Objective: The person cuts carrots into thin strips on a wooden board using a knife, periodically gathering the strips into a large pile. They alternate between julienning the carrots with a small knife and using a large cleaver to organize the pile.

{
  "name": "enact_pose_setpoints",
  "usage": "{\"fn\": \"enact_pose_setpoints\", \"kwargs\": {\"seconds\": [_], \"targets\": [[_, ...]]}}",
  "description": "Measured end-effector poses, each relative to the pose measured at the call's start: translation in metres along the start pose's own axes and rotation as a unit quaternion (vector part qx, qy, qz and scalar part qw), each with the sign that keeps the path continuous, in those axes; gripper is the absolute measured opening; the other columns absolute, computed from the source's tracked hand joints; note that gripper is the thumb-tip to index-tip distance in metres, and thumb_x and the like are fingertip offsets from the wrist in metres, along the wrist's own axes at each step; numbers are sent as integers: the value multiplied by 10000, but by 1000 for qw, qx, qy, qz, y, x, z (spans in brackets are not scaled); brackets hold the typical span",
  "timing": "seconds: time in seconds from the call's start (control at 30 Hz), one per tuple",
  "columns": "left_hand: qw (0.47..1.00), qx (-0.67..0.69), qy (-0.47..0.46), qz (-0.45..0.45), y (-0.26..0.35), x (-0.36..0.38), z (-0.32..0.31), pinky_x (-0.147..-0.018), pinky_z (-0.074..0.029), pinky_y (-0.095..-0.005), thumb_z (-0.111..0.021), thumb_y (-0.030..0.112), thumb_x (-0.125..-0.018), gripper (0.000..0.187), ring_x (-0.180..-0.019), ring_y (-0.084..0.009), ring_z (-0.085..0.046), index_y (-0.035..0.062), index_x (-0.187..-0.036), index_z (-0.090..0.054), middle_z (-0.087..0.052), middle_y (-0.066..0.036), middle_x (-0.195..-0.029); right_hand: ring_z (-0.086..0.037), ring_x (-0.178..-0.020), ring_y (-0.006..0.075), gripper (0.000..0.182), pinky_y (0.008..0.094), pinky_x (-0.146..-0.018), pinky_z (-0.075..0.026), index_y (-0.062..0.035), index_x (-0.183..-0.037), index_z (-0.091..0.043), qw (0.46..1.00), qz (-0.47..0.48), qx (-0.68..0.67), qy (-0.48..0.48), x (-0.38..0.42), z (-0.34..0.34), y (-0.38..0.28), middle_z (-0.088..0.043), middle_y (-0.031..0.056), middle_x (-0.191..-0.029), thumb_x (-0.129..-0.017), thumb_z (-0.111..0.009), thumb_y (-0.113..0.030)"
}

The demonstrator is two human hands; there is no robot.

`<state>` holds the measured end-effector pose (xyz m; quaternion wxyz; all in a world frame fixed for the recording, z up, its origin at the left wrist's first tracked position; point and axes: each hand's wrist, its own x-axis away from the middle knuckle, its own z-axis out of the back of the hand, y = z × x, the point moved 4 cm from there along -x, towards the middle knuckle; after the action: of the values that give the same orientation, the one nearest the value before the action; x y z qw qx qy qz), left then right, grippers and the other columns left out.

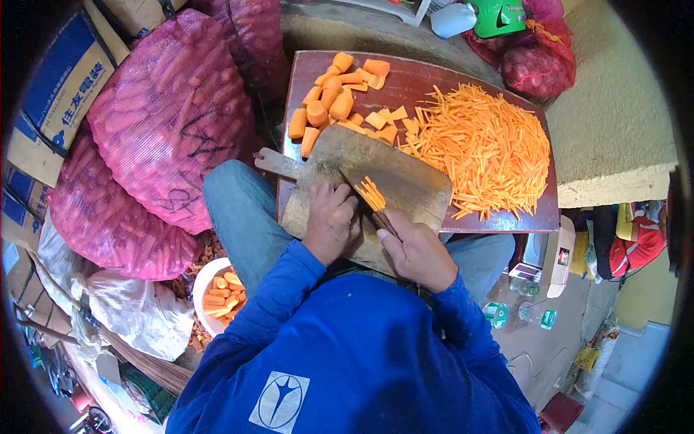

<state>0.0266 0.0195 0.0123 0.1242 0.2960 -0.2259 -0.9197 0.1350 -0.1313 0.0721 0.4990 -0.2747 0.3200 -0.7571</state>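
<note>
A worn wooden cutting board [416,181] lies across the near edge of a reddish table [412,79]. On it, my right hand [416,252] is wrapped round the handle of a knife [375,212], whose blade points up and left. Several carrot sticks [370,194] lie beside the blade. My left hand [332,219] rests on the board left of the knife, fingers curled; what they hold, if anything, is hidden. Beyond the board are peeled carrot chunks [342,106] at the left and a large heap of shredded carrot [491,155] at the right.
Pink mesh sacks [170,116] of carrots stand at the left. A white bucket [202,295] with peeled carrots is beside my left leg. A red mesh bag [538,69] and a green container [499,18] are behind the table. Plastic bottles [538,315] lie on the right floor.
</note>
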Motion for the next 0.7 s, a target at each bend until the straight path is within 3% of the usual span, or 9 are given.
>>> {"fn": "enact_pose_setpoints", "kwargs": {"seconds": [0.2,0.3,0.37,0.4,0.47,0.53,0.6,0.63,0.7], "targets": [[1000,-13,12,-8,6,-4,2,-903,-441,-487,-769,91,-646,280,-1011,-358,-568,33,-914,-714,-615,-122,-1031,-645,-935,571,386,588,-807,-526,-5,-1370,-599,1000,-4,6,2,-8,-5,5,-671,352,-1047,-1046,-598,-214],[1000,-16,25,-10,4,-2,0,-899,-437,-484,-773,77,-690,246,-1017,-349,-569,43,-929,-724,-621,-110,-1031,-706,-723,458,372,547,-643,-539,-25,-1361,-609,991,104,-2,78,-11,-3,15,-728,244,-870,-1066,-614,-252],[999,-31,12,4,4,-3,-1,-890,-436,-479,-783,61,-739,208,-1023,-339,-577,56,-942,-736,-632,-91,-1020,-628,-595,213,368,388,-561,-501,-24,-1393,-630,967,-97,-236,3,-4,14,31,-653,51,-760,-1088,-609,-229],[999,-32,12,5,3,-3,-2,-890,-436,-479,-783,61,-739,208,-1023,-339,-577,56,-942,-736,-632,-91,-1020,-628,-595,213,368,388,-561,-501,-24,-1393,-630,967,-97,-236,1,0,20,26,-653,51,-760,-1088,-609,-229],[999,4,43,7,0,-4,-2,-869,-431,-467,-792,51,-779,141,-974,-329,-586,59,-910,-741,-634,-78,-957,-501,-654,60,352,263,-580,-426,-24,-1399,-648,944,-144,-297,10,12,30,16,-539,-62,-753,-1103,-602,-209],[997,27,65,24,-1,-4,-1,-865,-448,-462,-806,40,-767,144,-960,-337,-603,47,-901,-754,-650,-99,-937,-553,-690,117,350,313,-631,-467,-12,-1385,-649,948,-167,-272,2,17,28,16,-575,7,-741,-1091,-615,-199],[994,50,85,41,-3,-4,0,-860,-465,-457,-821,29,-755,147,-945,-344,-620,35,-892,-766,-666,-120,-917,-589,-717,174,365,367,-678,-501,-5,-1396,-636,983,-44,-176,27,16,20,14,-592,103,-757,-1080,-622,-188],[992,70,85,68,-6,-4,1,-845,-471,-459,-821,21,-758,135,-929,-349,-625,25,-880,-765,-672,-126,-912,-628,-746,242,351,407,-735,-529,8,-1369,-632,979,-69,-190,16,18,15,13,-608,194,-801,-1072,-624,-180],[988,88,86,96,-8,-3,4,-830,-477,-462,-822,13,-760,123,-912,-353,-630,15,-869,-764,-678,-132,-906,-643,-751,274,332,409,-732,-527,11,-1345,-635,977,-78,-196,4,17,7,11,-623,214,-817,-1072,-620,-177]]}}
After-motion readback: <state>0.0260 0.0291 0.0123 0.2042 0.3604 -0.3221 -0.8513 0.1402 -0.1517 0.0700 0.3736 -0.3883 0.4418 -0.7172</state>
